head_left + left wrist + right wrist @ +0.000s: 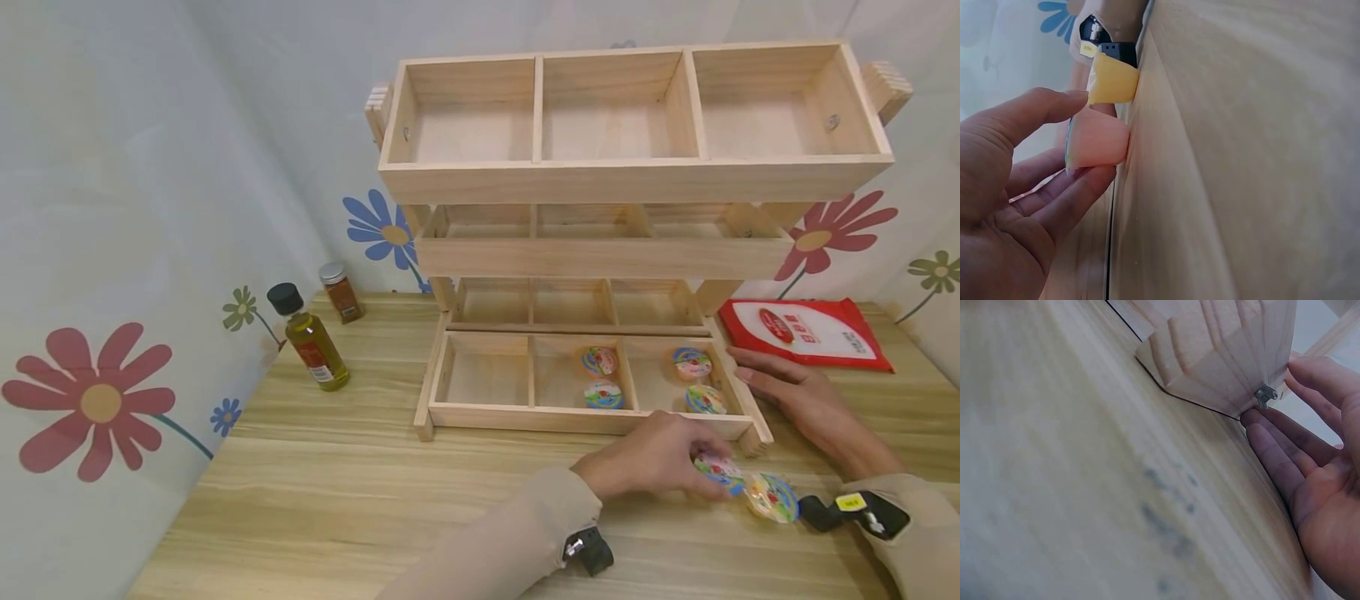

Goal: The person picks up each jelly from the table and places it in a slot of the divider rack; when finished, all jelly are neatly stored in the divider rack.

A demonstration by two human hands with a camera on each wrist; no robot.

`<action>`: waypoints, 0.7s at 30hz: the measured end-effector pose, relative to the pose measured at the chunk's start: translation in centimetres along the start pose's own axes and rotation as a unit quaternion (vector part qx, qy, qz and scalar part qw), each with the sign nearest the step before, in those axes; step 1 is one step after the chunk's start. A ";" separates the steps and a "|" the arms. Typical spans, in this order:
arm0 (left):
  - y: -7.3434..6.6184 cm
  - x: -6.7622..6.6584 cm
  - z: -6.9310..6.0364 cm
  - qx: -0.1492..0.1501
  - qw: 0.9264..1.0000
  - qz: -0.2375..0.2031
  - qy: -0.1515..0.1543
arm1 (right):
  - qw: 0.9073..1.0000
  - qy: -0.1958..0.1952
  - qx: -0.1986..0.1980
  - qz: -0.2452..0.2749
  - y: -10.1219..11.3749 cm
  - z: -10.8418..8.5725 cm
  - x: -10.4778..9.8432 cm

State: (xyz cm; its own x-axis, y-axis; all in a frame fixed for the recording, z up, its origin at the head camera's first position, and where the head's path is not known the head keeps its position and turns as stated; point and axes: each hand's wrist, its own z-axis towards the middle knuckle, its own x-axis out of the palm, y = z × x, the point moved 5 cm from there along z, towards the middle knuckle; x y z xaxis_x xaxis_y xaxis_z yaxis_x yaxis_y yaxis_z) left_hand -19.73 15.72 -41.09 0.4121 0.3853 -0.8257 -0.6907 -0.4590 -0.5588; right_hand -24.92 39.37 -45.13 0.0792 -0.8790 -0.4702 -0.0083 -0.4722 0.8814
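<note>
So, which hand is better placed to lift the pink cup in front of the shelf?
The left hand, probably, because it grips that pink cup. The right hand is at the shelf's side, farther from that cup and holding no cup.

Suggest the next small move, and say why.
Probably lift the pink cup toward the front bottom tray: the left hand holds it between thumb and fingers, beside a yellow cup, and four similar cups sit in that tray.

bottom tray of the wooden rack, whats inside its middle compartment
Two small lidded cups, one behind the other, sit in the middle compartment. What lies under them is covered, and the front wall hides the strip directly behind it.
</note>
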 end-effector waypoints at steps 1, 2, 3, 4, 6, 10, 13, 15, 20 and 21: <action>0.0 0.0 0.0 0.001 1.000 0.000 0.000 | 1.000 0.000 0.001 -0.002 0.0 0.0 0.0; 0.0 0.0 0.0 0.002 1.000 0.000 -0.001 | 1.000 0.001 0.003 -0.003 0.0 0.0 0.0; 0.0 0.0 0.0 0.003 1.000 -0.002 -0.002 | 1.000 0.001 0.004 -0.004 0.0 0.0 0.0; 0.0 -0.1 0.0 0.004 1.000 -0.003 -0.003 | 1.000 0.001 0.004 -0.005 0.0 0.0 0.0; 0.1 -0.3 -0.1 0.005 1.000 -0.005 -0.005 | 1.000 0.001 0.004 -0.007 0.0 0.0 0.0; 0.1 -0.7 -0.4 -0.002 1.000 -0.009 -0.005 | 1.000 -0.001 -0.004 -0.003 0.2 -0.1 0.0; 0.1 -1.0 -0.7 -0.006 1.000 -0.015 -0.002 | 1.000 -0.003 -0.013 0.002 0.3 -0.3 -0.1; 0.1 -1.3 -0.9 -0.002 1.000 -0.020 -0.004 | 1.000 -0.004 -0.017 0.005 0.4 -0.3 -0.1; 0.3 -2.2 -1.5 0.004 1.000 -0.024 -0.016 | 1.000 -0.002 -0.017 0.009 0.4 -0.3 0.0; 0.3 -2.4 -1.6 0.004 0.999 -0.028 -0.018 | 1.000 -0.001 -0.016 0.010 0.4 -0.3 0.0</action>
State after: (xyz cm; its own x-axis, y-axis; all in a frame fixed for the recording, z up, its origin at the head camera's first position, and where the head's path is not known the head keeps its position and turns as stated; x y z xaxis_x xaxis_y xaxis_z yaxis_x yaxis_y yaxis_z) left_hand -20.01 13.37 -39.44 0.4289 0.4386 -0.7897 -0.6715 -0.4300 -0.6035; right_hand -24.61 39.21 -44.79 0.0769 -0.8886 -0.4522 0.0228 -0.4518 0.8918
